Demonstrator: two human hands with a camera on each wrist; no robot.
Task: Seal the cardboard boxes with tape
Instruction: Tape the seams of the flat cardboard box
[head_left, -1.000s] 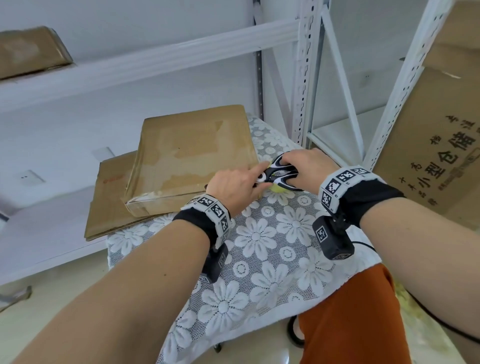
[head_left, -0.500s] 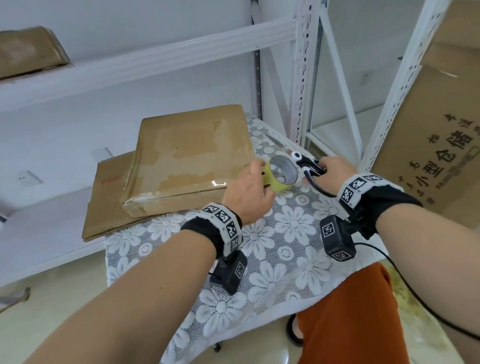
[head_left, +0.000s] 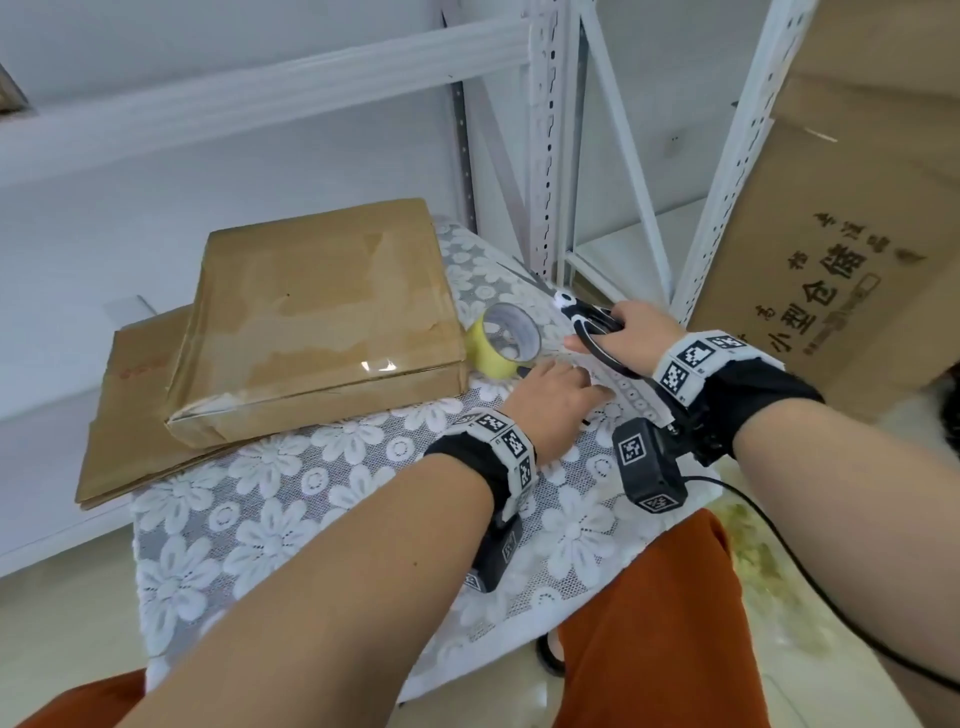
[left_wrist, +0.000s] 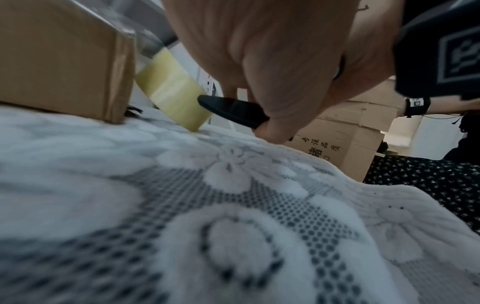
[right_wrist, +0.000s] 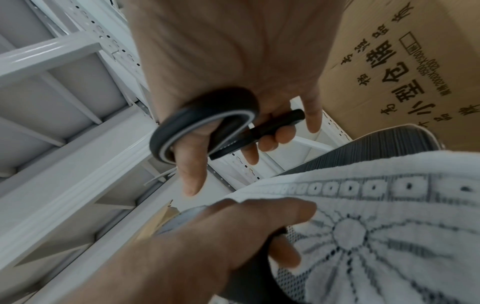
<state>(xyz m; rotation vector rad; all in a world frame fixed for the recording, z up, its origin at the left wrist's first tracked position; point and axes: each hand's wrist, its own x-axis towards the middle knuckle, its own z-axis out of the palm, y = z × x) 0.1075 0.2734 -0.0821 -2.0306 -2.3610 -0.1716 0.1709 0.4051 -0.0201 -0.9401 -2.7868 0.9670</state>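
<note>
A flat cardboard box with glossy tape on its top lies on a folded sheet of cardboard. A yellow tape roll leans on its edge against the box's right side; the roll touches the cloth. My left hand is just right of the roll and pinches a black tapered object between thumb and fingers. My right hand holds black scissors further right, thumb through one loop, the blades hidden.
The small table has a white lace flower cloth. White metal shelf uprights stand right behind it. A large printed cardboard carton stands at the right. My orange-clad knees are under the table's near edge.
My left hand has let go of the tape roll, which now leans against the box, and has drawn back a little. My right hand has carried the scissors to the right, away from the roll.
</note>
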